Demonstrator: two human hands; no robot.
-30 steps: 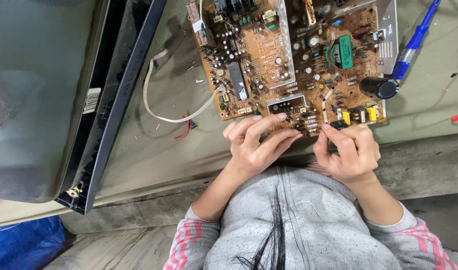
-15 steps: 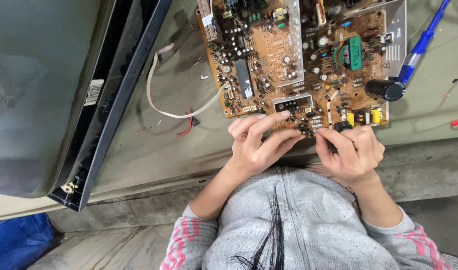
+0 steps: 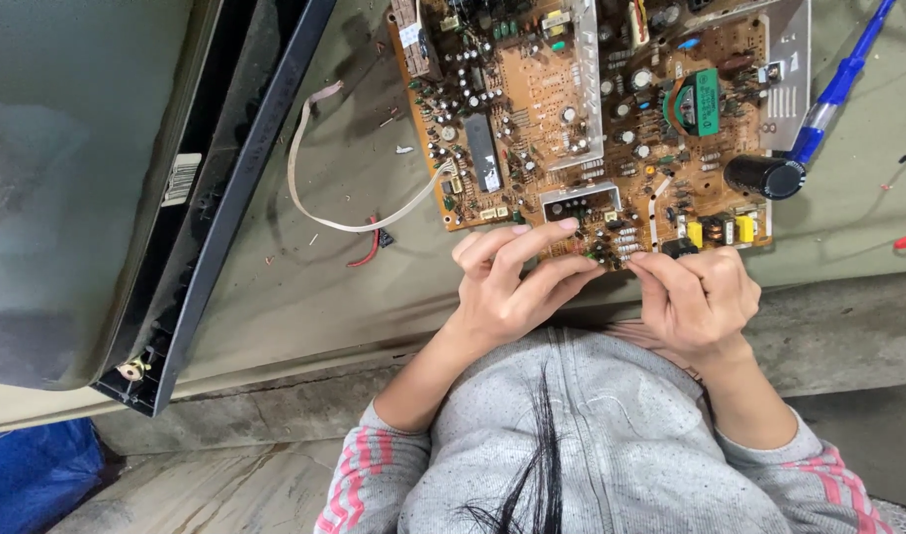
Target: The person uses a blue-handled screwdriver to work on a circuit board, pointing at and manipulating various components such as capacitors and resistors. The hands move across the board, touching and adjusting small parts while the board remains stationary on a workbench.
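Both hands at near edge of circuit board [image 3: 591, 119] on table [image 3: 275, 287] — left hand [image 3: 507, 287] fingers spread over parts, right hand [image 3: 695, 297] pinching small component. Likely picking parts — next needs firm pull.

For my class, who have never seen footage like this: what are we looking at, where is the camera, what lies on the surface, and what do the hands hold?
The camera sits on a person's head and looks down, so the grey sleeves with pink stripes are their own arms. On the grey-green worktable lies a brown circuit board crowded with small parts, including a black cylinder-shaped capacitor. A blue-handled tool and a dark television casing lie beside it. The left hand and right hand both pinch at small parts on the board's near edge; neither grips a tool.
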